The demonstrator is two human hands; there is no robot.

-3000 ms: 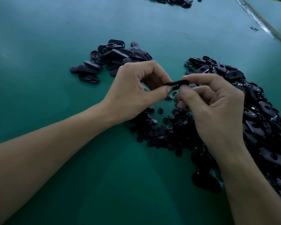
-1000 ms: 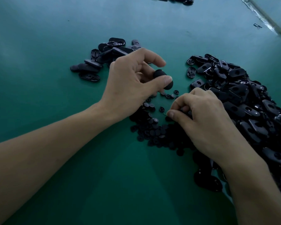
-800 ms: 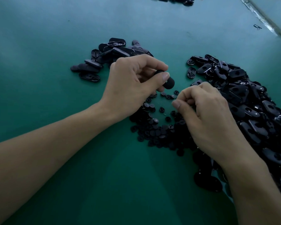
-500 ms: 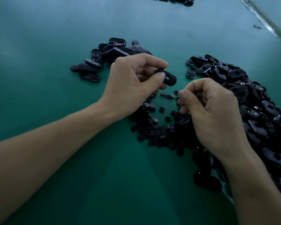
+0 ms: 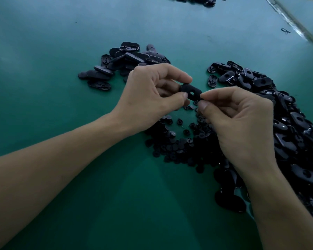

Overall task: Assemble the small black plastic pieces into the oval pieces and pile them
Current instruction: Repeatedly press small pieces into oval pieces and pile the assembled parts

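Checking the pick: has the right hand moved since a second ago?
Yes. The right hand lifted from the small-piece pile to the oval piece in the left hand.

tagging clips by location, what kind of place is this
Probably a factory hand-assembly bench: green work mat, a large heap of identical black oval pieces, a heap of small black pieces.

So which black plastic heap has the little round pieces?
The middle black heap, beneath the left hand and right hand; the left heap and right heap hold larger ovals.
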